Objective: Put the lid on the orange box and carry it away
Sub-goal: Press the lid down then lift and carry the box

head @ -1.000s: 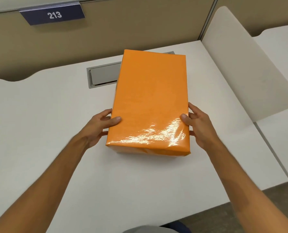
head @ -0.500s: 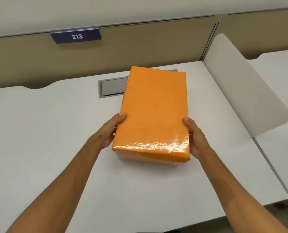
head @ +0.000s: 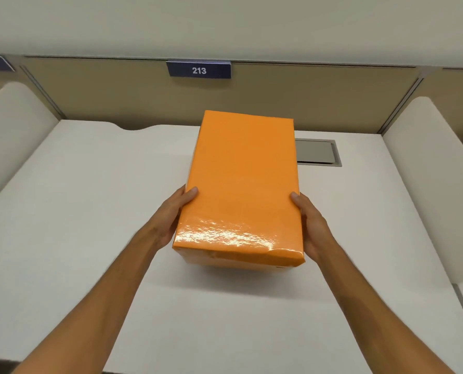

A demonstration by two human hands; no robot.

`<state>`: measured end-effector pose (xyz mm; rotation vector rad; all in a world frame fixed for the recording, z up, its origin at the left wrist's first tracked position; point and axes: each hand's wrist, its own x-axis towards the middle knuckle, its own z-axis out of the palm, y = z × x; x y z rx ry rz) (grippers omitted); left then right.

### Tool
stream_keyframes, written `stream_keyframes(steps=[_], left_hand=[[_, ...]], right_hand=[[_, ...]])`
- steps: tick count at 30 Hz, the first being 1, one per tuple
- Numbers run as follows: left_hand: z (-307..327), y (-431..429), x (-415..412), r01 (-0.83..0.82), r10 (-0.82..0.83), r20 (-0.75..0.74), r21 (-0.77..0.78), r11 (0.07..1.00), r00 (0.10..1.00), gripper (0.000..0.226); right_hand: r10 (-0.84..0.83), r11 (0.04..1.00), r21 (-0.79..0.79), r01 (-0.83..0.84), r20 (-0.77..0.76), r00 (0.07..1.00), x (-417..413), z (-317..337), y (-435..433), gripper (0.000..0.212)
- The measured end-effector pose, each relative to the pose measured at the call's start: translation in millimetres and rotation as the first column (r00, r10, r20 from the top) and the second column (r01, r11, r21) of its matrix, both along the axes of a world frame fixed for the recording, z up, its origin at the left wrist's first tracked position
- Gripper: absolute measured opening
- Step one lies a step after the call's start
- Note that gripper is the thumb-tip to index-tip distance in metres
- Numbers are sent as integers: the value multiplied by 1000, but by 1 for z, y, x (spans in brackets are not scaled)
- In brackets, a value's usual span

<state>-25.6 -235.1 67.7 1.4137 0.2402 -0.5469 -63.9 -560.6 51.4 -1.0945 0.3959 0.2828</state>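
The orange box [head: 241, 184] sits in the middle of the view, held between two bare hands above the white desk [head: 89, 211], with a soft shadow on the desk surface just below its near end. The lid [head: 242, 168] is on: it covers the whole top as one flat, glossy orange rectangle, longer than it is wide, its long axis running from near to far. The far part of the top looks matte and even, while the near part catches the light in a bright, crinkled band of glare, as a thin shiny wrapping would. At the near edge the lid's rim is slightly wrinkled, and under it a strip of the box body shows in a paler orange. The left hand [head: 171, 220] presses against the left side of the box near its near end, thumb lying over the lid's edge, the other fingers hidden beneath. The right hand [head: 310, 228] does the same on the right side, thumb tip on the top edge. Each grip is closed firmly on the box. Just right of the box, a grey cable hatch [head: 318, 155] is set into the desk, partly hidden by it. On the far partition hangs a dark number plate [head: 199, 70] reading 213.
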Motion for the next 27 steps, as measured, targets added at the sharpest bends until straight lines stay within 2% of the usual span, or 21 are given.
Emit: stream_keyframes(steps=[5, 15, 21, 27], left_hand=[[6, 29, -9, -79, 77, -87, -20, 997, 993, 61], [19, 135, -13, -215, 211, -83, -42, 976, 974, 62], [29, 229, 17, -214, 212, -61, -37, 976, 975, 61], [33, 335, 73, -196, 196, -22, 33, 980, 980, 66]], right_hand=[[64, 998, -20, -64, 2, 998, 13, 4, 27, 59], [167, 985, -53, -164, 44, 985, 42, 17, 133, 57], [144, 989, -48, -142, 43, 989, 68, 22, 228, 55], [87, 996, 13, -87, 14, 996, 108, 22, 330, 53]])
